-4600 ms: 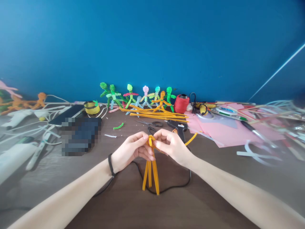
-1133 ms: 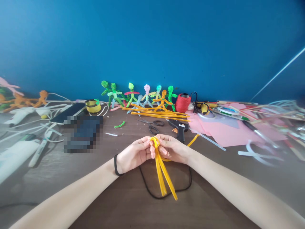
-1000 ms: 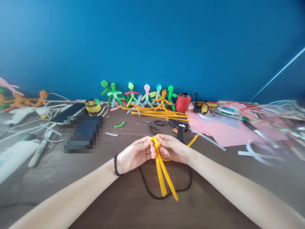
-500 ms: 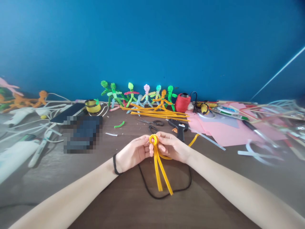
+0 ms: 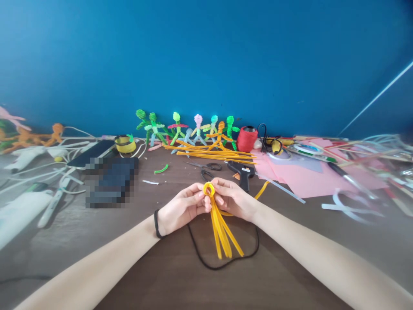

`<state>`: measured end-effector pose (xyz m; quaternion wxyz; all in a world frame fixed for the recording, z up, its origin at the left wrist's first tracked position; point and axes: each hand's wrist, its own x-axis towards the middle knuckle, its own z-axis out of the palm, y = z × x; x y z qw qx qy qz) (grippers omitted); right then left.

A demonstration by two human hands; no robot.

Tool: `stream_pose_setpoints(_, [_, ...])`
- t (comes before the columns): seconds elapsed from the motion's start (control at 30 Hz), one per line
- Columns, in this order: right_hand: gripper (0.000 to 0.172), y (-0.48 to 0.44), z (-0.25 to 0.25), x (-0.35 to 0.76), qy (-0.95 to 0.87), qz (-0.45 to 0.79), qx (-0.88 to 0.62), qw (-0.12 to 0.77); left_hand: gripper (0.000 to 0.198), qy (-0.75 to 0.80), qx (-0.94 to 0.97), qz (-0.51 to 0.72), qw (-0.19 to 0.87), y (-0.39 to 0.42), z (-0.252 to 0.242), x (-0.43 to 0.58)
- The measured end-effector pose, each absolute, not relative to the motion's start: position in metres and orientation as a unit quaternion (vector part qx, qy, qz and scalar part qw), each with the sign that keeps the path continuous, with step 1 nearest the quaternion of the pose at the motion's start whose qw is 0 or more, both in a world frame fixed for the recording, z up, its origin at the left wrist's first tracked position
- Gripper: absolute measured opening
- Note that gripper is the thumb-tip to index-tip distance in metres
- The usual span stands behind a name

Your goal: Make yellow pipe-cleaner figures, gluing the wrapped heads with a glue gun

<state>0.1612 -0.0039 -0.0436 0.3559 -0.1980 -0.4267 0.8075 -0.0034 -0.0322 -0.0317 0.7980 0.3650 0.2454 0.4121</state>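
Between my hands is a yellow pipe cleaner, wound into a small ring at the top with long ends hanging toward me. The hanging ends look smeared by motion, so their number is unclear. My left hand pinches the ring's left side, a black band around its wrist. From the right, my right hand grips the ring with thumb and fingers. Another yellow length shows behind the right hand. Just beyond the fingers lie scissors and a black glue gun.
Several pipe-cleaner figures stand along the blue wall, near a pile of yellow-orange stems. A red spool and pink paper are to the right. A pixelated dark object and cables lie left. A black cord loops below my hands.
The yellow ends have swung to the right and look more spread out. The ring has turned slightly, and my left fingers have shifted a little. Both hands keep hold.
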Motion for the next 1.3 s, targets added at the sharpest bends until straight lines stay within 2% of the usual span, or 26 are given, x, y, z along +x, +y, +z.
stream_pose_setpoints(0.37, [0.017, -0.0035, -0.0477, 0.1604, -0.411, 0.810, -0.199, 0.369, 0.004, 0.255, 0.385, 0.430, 0.776, -0.0332, -0.0325, -0.0008])
stream_pose_setpoints(0.73, [0.019, -0.0060, -0.0434, 0.1592, -0.413, 0.812, -0.186, 0.369, 0.010, 0.278, 0.380, 0.430, 0.771, -0.0323, -0.0327, 0.0001])
stream_pose_setpoints(1.3, [0.018, -0.0029, -0.0460, 0.1606, -0.417, 0.805, -0.193, 0.376, 0.004, 0.282, 0.348, 0.438, 0.780, -0.0314, -0.0353, -0.0002])
